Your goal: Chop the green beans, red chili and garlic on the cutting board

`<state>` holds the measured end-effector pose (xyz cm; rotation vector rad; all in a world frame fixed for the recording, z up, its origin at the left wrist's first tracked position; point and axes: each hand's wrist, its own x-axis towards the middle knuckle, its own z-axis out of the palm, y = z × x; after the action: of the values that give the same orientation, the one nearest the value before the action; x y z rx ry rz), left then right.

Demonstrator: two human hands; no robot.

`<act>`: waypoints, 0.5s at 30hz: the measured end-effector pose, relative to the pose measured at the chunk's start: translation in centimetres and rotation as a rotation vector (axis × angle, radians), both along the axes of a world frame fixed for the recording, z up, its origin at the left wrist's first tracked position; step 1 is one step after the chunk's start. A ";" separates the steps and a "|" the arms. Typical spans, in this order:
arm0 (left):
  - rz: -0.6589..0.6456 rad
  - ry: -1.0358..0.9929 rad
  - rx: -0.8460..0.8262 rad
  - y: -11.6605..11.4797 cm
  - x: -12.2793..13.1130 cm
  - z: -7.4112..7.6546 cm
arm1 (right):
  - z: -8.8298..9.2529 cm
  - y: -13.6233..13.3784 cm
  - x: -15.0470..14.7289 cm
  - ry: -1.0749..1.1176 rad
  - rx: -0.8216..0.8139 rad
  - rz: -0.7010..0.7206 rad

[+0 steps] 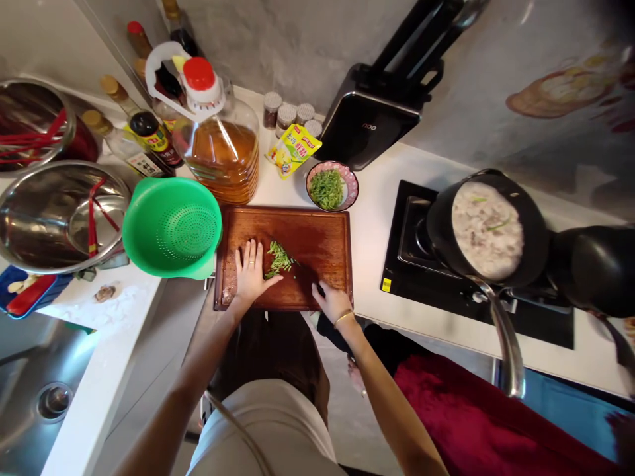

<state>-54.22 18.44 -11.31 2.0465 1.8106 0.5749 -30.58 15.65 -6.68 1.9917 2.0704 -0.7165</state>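
My left hand [251, 271] lies flat on the wooden cutting board [317, 231], fingers stretched out and thumb apart. Just right of it is a small heap of chopped green vegetable [279, 258]. My right hand [334, 303], near the board's front right corner, is closed around the dark handle of a knife [321, 289]. The knife's blade is dark and hard to make out against the board; it points towards the heap. Behind the board stands a patterned bowl [351, 188] with more chopped green pieces in it.
A green colander [188, 228] and a large oil jug [223, 155] stand at left. A knife block [370, 119] is behind. Right, a pot [536, 218] of whitish liquid sits on the stove [411, 264], its handle jutting forward. Beside me is another person in red [446, 410].
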 end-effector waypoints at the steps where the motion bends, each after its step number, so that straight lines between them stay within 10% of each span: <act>1: 0.009 -0.010 -0.004 -0.1 0.1 0.1 | 0.2 -0.7 -0.3 0.026 0.007 -0.031; 15: 0.277 -0.255 0.067 1.4 -0.2 0.4 | 2.8 2.3 -4.7 -0.079 -0.178 0.051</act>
<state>-54.43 19.89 -10.90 1.6796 1.9503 0.9385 -35.31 17.99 -3.84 1.8348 1.9320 -0.7706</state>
